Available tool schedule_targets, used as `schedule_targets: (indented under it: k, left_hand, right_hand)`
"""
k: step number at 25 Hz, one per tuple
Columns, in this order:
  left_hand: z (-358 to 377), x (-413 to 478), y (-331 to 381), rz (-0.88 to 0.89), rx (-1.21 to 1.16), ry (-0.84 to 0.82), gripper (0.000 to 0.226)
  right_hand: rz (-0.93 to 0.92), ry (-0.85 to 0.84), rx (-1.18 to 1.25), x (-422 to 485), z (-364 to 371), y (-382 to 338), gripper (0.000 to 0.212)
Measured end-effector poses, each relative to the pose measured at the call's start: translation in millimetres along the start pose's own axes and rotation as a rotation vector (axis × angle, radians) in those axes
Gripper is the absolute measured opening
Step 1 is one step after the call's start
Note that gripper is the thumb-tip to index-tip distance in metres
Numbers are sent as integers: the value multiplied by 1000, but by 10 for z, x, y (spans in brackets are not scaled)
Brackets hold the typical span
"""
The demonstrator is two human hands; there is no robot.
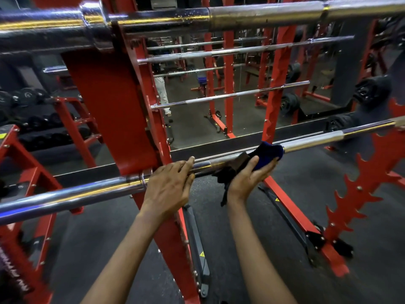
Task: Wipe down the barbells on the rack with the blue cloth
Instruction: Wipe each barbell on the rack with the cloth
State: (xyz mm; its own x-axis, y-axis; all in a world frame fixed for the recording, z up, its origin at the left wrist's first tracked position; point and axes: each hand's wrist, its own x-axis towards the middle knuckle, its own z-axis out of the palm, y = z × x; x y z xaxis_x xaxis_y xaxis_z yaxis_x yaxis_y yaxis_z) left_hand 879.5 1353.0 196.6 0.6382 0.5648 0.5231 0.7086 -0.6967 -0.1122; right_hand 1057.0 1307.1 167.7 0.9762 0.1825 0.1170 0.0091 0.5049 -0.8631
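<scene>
I see the left hand lying palm-down over the lower barbell by the red rack upright, fingers straight, gripping nothing. The right hand (palm turned up, forearm reaching forward) curls round the blue cloth, which wraps the bar's shaft just beside the left fingertips.

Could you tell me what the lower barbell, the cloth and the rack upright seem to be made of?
Lower barbell: likely chromed steel, mirror-bright with sharp reflections. Blue cloth: soft fabric, matte, bunched around the bar in the right hand. Rack upright: apparently red-painted metal, smooth, bolted.
</scene>
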Motion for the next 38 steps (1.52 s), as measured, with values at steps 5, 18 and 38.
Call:
schedule_targets:
  k: [5, 18, 38]
  left_hand:
    - [-69, 3, 39, -42, -119, 4, 56]
    - [-16, 54, 124, -115, -78, -182, 61]
    - [282, 476, 499, 155, -30, 54, 48]
  right_hand:
    - [452, -351, 273, 60, 33, 1016, 52]
    - [-676, -348, -746, 45, -452, -177, 35]
    - [-680, -295, -1161, 1645, -626, -393, 54]
